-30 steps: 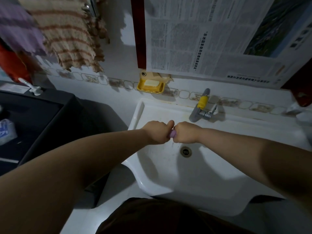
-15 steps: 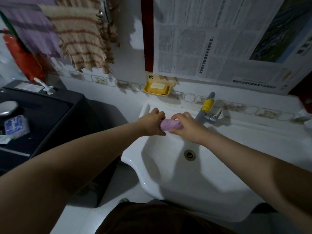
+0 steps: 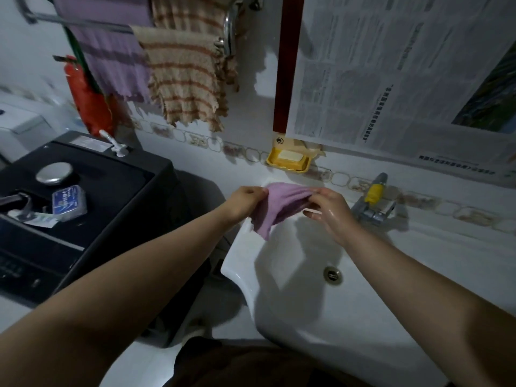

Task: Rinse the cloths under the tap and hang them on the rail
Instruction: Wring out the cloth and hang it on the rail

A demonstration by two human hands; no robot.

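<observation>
A small purple cloth (image 3: 279, 208) hangs partly spread over the left rim of the white sink (image 3: 301, 303). My left hand (image 3: 245, 201) pinches its left top corner and my right hand (image 3: 329, 208) pinches its right top edge. The tap (image 3: 372, 202), with a yellow handle, stands to the right of my hands and no water shows. High on the wall at the upper left, the metal rail (image 3: 92, 23) carries a purple striped cloth (image 3: 114, 60) and a beige striped cloth (image 3: 187, 76).
A black washing machine (image 3: 83, 208) with small items on its lid stands left of the sink. A yellow soap dish (image 3: 289, 160) is fixed to the wall above the sink. Newspaper (image 3: 391, 79) covers the window at the upper right. A red object (image 3: 89, 104) hangs below the rail.
The cloth was a tight twisted wad between both fists over the sink. Both hands have risen towards the back left and drawn apart, so the cloth now hangs open.
</observation>
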